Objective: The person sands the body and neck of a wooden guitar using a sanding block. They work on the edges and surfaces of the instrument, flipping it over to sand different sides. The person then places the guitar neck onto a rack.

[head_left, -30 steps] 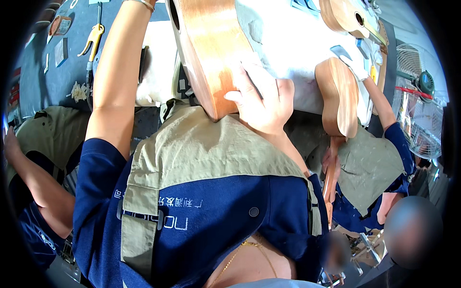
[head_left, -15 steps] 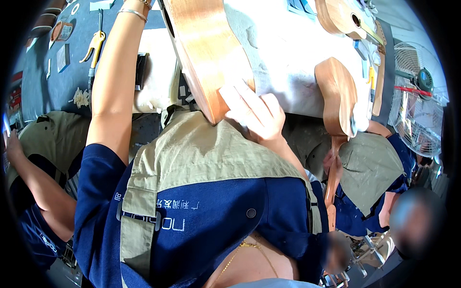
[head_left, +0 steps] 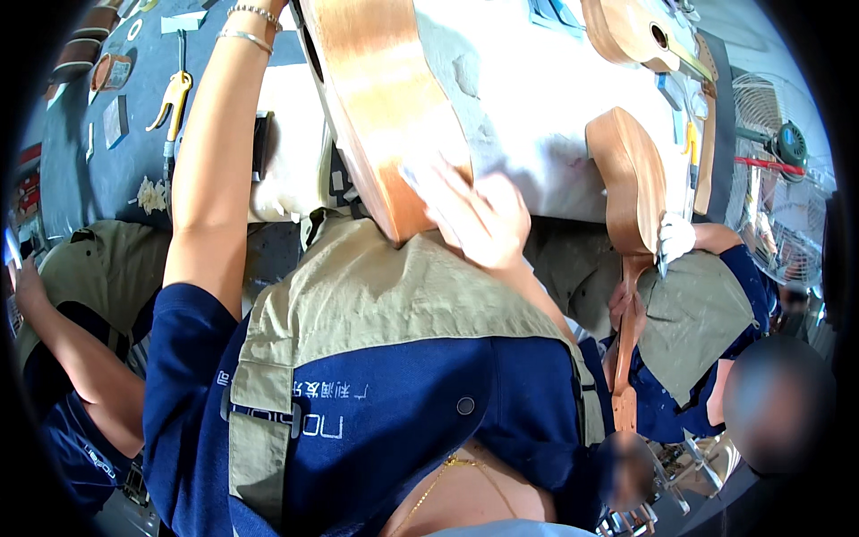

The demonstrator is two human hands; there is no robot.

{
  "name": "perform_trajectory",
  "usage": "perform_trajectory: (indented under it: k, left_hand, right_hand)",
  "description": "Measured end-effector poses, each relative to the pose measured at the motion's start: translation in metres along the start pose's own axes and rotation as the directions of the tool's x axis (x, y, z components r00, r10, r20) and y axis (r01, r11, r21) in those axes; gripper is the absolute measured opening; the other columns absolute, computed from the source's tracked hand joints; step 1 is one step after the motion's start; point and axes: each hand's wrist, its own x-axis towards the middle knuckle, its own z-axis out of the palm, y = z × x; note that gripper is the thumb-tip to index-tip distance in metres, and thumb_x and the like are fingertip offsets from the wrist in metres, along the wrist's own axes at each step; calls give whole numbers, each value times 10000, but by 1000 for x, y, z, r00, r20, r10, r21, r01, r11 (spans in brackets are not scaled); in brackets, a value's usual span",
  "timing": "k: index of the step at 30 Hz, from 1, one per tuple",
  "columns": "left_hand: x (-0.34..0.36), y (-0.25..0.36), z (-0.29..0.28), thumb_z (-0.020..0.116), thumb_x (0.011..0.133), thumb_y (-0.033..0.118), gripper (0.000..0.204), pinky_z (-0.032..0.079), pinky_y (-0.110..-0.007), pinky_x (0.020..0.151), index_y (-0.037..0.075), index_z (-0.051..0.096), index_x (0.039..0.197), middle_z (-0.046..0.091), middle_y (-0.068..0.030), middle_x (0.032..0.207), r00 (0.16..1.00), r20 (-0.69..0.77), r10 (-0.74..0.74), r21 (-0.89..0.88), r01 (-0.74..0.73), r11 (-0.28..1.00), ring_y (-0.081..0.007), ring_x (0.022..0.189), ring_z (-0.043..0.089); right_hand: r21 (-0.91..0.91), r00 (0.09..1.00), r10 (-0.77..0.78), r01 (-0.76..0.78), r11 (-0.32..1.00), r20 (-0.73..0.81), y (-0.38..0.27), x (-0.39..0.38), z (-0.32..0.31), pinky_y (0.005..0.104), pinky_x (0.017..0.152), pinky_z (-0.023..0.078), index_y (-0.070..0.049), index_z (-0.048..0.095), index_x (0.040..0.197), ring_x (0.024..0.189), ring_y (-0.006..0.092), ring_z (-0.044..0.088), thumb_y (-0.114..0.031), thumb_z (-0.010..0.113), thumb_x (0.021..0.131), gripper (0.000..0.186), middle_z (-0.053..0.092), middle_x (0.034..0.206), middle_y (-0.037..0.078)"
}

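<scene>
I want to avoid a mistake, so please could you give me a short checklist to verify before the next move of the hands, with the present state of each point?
1. Right hand at the wooden instrument body: ok, it is over the lower side.
2. Anything held in the right hand: cannot tell, the picture is blurred there.
3. Left hand's hold: cannot tell, it is beyond the top edge.
4. Lower end of the body by the apron: ok, though firm contact is not certain.
5. Yellow trigger gun away from the body: ok, it lies left of the left forearm.
6. Co-worker's instrument apart: ok, a gap shows.
</scene>
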Motion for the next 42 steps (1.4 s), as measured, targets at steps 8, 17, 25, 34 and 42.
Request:
perform_trajectory:
  k: [8, 17, 25, 34, 42]
  left_hand:
    - [17, -18, -7, 500, 827, 84, 74, 373, -291, 380, 56, 534, 887, 481, -4, 582, 999, 39, 29, -61, -27, 998, -126, 429, 466]
    - [11, -12, -13, 506, 844, 86, 87, 359, -279, 376, 66, 542, 920, 460, 15, 572, 999, 38, 36, -116, -31, 993, -115, 423, 454]
    - [7, -18, -12, 515, 858, 90, 91, 346, -271, 375, 66, 549, 939, 449, 27, 566, 998, 59, 25, -158, -16, 987, -106, 421, 446]
    - [1, -3, 1, 514, 850, 97, 76, 354, -283, 375, 61, 538, 912, 474, 3, 577, 1000, 24, -1, -93, 3, 996, -113, 428, 460]
    - [20, -12, -1, 503, 855, 99, 57, 367, -284, 373, 70, 525, 898, 501, -14, 587, 995, 93, 23, 37, -27, 999, -126, 433, 483]
  right_hand:
    - [-35, 1000, 8, -9, 999, -5, -3, -1, -3, 185, 468, 331, -122, 707, 1039, 556, 97, 353, -156, 707, 714, 327, 708, 990, -59]
    - [-17, 962, 241, -245, 969, -132, 17, 22, -10, 318, 824, 295, -148, 659, 1157, 825, 118, 492, -178, 666, 780, 379, 683, 1074, -81]
    - [-174, 995, 28, -11, 985, 98, -9, 6, 1, 412, 1047, 115, -176, 673, 1119, 1076, 74, 535, -254, 640, 786, 344, 660, 1149, -53]
    - [-161, 999, 38, -35, 986, 20, -5, 6, 2, 435, 1073, 93, -148, 705, 1029, 985, 88, 569, -256, 652, 760, 294, 701, 1014, -50]
    - [48, 968, 249, -250, 967, 14, 16, 27, -2, 425, 1060, 115, -156, 667, 1140, 1016, 110, 530, -178, 649, 787, 354, 690, 1046, -47]
